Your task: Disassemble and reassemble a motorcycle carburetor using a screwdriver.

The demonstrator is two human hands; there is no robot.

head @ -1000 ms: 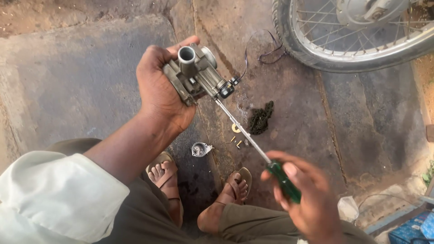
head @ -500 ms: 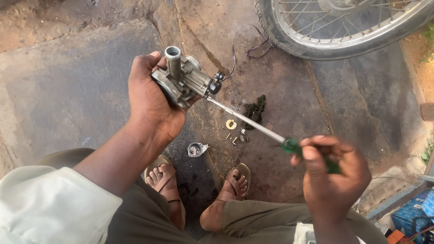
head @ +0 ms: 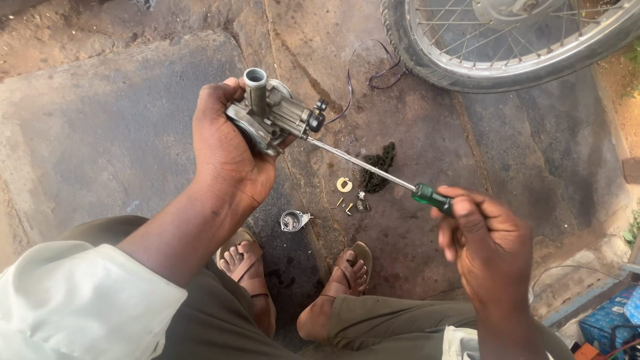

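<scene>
Carburettor [head: 273, 117]: held up in front of the person over the stained concrete ground [head: 107, 133]; looks like stiff, weighty cast metal, probably greasy, best taken around the body
Left hand [head: 223, 157]: closed around the carburettor body from behind, forearm raised
Screwdriver [head: 373, 170]: long thin shaft, tip set against the carburettor's side
Right hand [head: 483, 243]: wrapped round the green handle, wrist lower
Below: small loose parts [head: 347, 197], sandalled feet [head: 250, 260]
</scene>
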